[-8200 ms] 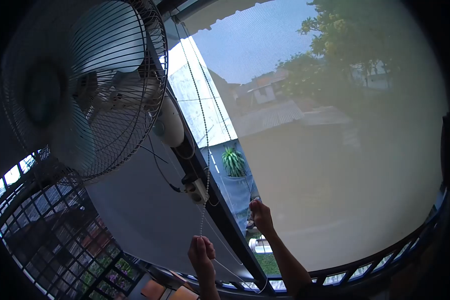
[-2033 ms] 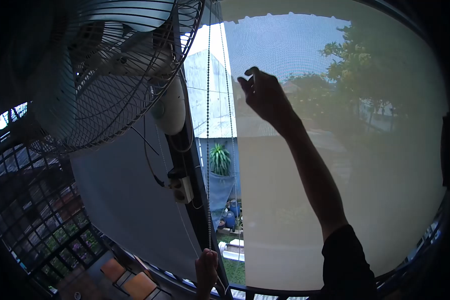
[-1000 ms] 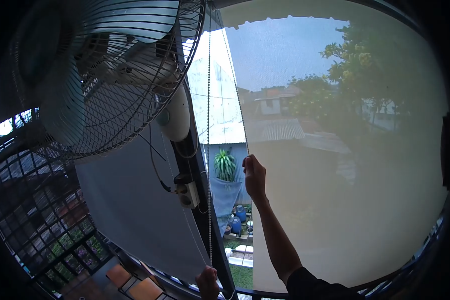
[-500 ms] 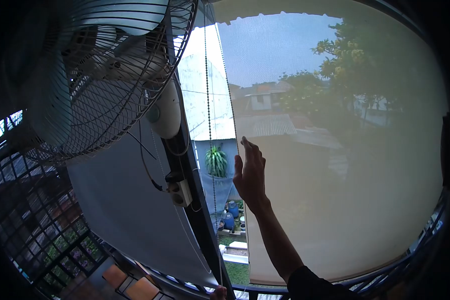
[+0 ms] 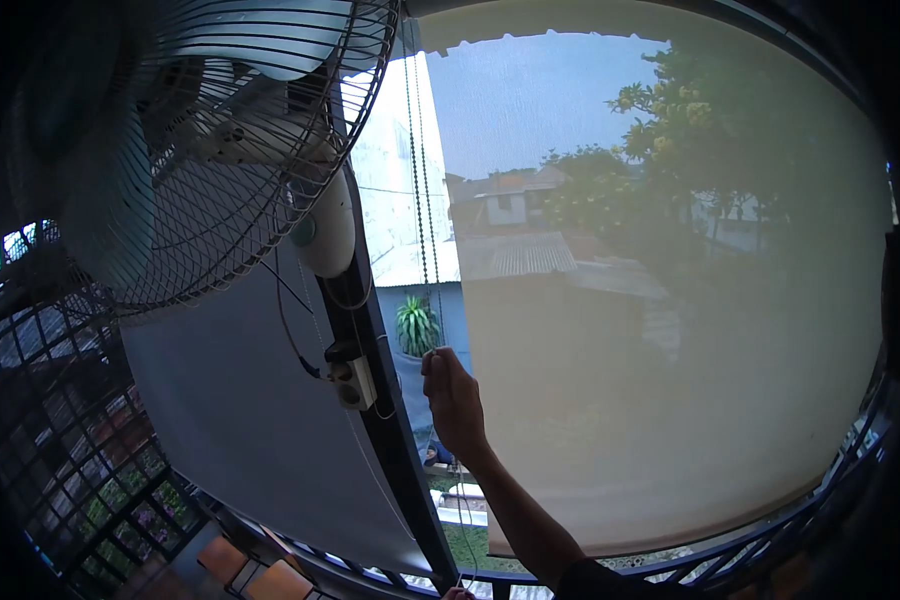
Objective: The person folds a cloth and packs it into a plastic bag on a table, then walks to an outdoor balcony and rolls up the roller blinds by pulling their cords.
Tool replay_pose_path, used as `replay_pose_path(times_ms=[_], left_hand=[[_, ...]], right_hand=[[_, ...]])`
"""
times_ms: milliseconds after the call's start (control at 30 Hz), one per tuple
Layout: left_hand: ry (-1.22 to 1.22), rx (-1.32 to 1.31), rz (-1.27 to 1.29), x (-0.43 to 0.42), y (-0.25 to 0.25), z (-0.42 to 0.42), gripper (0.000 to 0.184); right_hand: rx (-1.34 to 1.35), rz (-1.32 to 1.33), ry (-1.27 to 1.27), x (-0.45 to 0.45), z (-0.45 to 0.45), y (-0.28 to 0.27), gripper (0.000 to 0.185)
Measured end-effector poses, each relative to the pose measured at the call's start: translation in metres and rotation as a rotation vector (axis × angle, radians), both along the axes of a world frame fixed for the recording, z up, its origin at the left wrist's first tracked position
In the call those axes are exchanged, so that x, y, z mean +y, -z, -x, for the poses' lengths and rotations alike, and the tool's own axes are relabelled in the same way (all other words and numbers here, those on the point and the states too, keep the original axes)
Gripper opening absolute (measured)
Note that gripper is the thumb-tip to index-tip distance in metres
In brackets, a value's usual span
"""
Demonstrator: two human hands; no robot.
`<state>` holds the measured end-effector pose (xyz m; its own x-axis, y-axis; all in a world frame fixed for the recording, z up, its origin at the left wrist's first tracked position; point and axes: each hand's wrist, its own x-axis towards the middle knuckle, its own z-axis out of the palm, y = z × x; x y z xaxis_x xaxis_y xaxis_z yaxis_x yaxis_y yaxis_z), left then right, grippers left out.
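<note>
Head view: dark beaded chain (image 5: 420,200) (two strands)

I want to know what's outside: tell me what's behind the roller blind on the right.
Behind the roller blind, a tree, a corrugated roof and a small pale building show dimly through the fabric. Lower down, the fabric hides whatever is there.

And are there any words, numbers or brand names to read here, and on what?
None that I can read.
Fan base: its round greenish patch is too small to show any lettering.
Socket block: too small and dark.
Pale blind, beaded cord: no writing visible.
</note>
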<state>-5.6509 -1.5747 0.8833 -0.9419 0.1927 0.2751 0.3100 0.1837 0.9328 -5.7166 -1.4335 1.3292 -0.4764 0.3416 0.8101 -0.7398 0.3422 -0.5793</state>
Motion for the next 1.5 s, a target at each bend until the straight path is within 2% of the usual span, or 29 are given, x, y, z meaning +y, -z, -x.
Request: replay_pose_path(times_ms=[100,200,233,300,367,467,500,633,700,767,833,900,967,1000,1033,1133,1267,1433,1500], left_hand=[[0.078,-0.1,-0.275,-0.005,-0.024,0.003,0.03],[0.201,-0.136,-0.559,-0.023,-0.079,0.016,0.03],[0.239,-0.105,-0.565,-0.028,-0.102,0.022,0.03],[0.238,0.239,-0.306,-0.025,-0.178,0.03,0.052],[0.342,0.264,-0.156,-0.023,-0.223,0.036,0.063],[0.383,0.324,-0.156,-0.001,-0.277,0.034,0.057],[0.365,0.229,-0.098,0.002,-0.292,0.032,0.052],[0.322,0.206,-0.076,0.028,-0.284,0.054,0.042],[0.208,0.43,0.035,0.032,-0.285,0.057,0.039],[0.237,0.479,-0.019,0.037,-0.285,0.062,0.036],[0.382,0.205,-0.223,0.042,-0.285,0.062,0.034],[0.36,0.241,-0.234,0.045,-0.286,0.062,0.031],[0.382,0.116,-0.43,0.045,-0.284,0.064,0.029],[0.342,0.157,-0.372,0.045,-0.281,0.065,0.036],[0.338,0.153,-0.372,0.044,-0.278,0.065,0.036],[0.329,0.163,-0.379,0.041,-0.274,0.063,0.035],[0.353,0.128,-0.428,0.039,-0.278,0.063,0.029],[0.334,0.151,-0.428,0.039,-0.292,0.062,0.026],[0.335,0.135,-0.428,0.039,-0.297,0.063,0.025]], right_hand=[[-0.068,0.006,0.012,0.008,0.007,0.04,0.022],[-0.104,-0.033,0.077,0.006,0.001,0.078,0.016],[-0.129,-0.033,0.082,0.004,-0.002,0.09,0.015],[-0.156,-0.048,0.104,-0.001,-0.008,0.116,0.013],[-0.223,-0.047,0.118,-0.006,-0.012,0.142,0.012],[-0.189,-0.052,0.174,-0.013,-0.013,0.185,0.009],[-0.21,-0.051,0.181,-0.014,-0.02,0.192,0.009],[-0.288,-0.085,0.202,-0.011,-0.029,0.233,0.009],[-0.271,-0.137,0.234,-0.016,-0.035,0.255,0.009],[-0.3,-0.144,0.203,-0.021,-0.039,0.276,0.008],[-0.311,-0.133,0.185,-0.027,-0.044,0.291,0.007],[-0.371,-0.144,0.176,-0.031,-0.044,0.318,0.004],[-0.336,-0.174,0.177,-0.032,-0.044,0.335,0.003],[-0.303,-0.205,0.181,-0.033,-0.047,0.342,0.003],[-0.378,-0.222,0.179,-0.036,-0.051,0.349,0.003],[-0.341,-0.308,0.172,-0.04,-0.054,0.373,0.004],[-0.456,-0.465,0.161,-0.047,-0.065,0.407,0.017],[-0.487,-0.382,0.059,-0.058,-0.075,0.455,0.024],[-0.489,-0.388,0.05,-0.059,-0.083,0.471,0.02]])
